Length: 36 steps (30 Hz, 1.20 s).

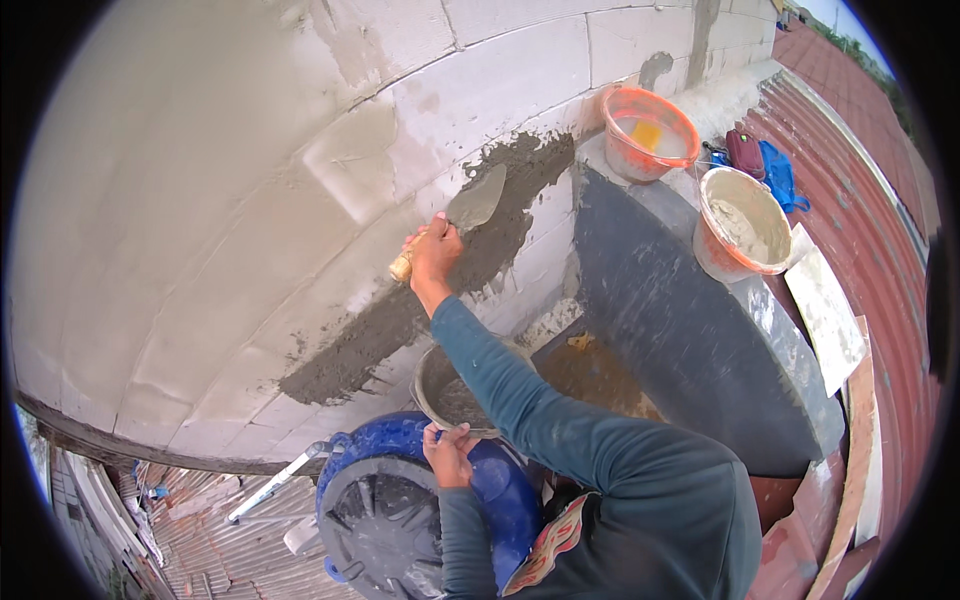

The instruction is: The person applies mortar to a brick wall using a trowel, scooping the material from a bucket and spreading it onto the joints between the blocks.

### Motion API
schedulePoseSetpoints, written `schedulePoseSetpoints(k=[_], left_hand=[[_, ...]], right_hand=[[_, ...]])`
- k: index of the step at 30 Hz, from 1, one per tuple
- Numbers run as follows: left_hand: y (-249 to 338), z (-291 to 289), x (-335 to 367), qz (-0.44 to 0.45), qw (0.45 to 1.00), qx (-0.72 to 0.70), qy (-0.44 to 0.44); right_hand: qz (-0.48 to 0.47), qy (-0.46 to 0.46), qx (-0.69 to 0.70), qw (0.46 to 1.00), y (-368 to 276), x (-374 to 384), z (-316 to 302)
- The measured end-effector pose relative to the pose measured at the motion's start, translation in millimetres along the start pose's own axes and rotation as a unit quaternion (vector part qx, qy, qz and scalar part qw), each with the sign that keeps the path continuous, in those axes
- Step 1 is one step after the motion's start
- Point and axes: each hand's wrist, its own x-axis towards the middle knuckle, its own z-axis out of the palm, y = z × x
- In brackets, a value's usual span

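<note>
The right hand point(435, 255) is closed around the wooden handle of a trowel point(482, 203), the handle's end sticking out beyond the fingers on the left. The trowel's metal blade points up and to the right and lies against a band of dark wet mortar point(350, 358), which runs slantwise along the lower part of a pale block wall point(500, 72). The left hand point(450, 457) is lower down, fingers closed on the near rim of a round bowl point(434, 375); the right forearm crosses above the bowl and hides part of it. Inside it is some grey material.

Just below the bowl stands a blue barrel point(510, 500) with a black ribbed lid point(385, 525), next to the left forearm. A white pipe point(275, 487) slants away to the left of the barrel.

To the right of the wall is a dark grey slab point(680, 320). Beyond its far end, close to the wall, is an orange bucket point(625, 160) with cloudy liquid and a yellow sponge point(646, 134) in it. Near it is a second bucket point(712, 252), coated with dried mortar and holding a pale wet mix. Behind the buckets lie a dark red bag point(744, 153) and a blue bag point(780, 175), beside a red corrugated roof point(850, 215).
</note>
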Motion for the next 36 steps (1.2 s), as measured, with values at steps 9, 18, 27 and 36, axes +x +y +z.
schedulePoseSetpoints(k=[9, 18, 27, 36], left_hand=[[3.6, 13.6, 34.4, 0.020, 1.000, 0.017, -0.010], [6.8, 53.1, 40.9, 0.064, 0.996, 0.041, -0.043], [-5.4, 87.2, 16.7, 0.078, 0.981, 0.143, -0.101], [-12.2, 109.1, -14.1, 0.107, 0.973, 0.180, -0.097]], right_hand=[[0.105, -0.118, 0.109, 0.981, -50.1, -41.1, -15.6], [-0.115, -0.433, -0.627, 0.638, -133.6, -35.5, -261.6], [-0.175, -0.508, -0.786, 0.306, -137.6, 23.9, -268.0], [0.044, -0.559, -0.764, 0.318, -175.7, 34.6, -257.2]])
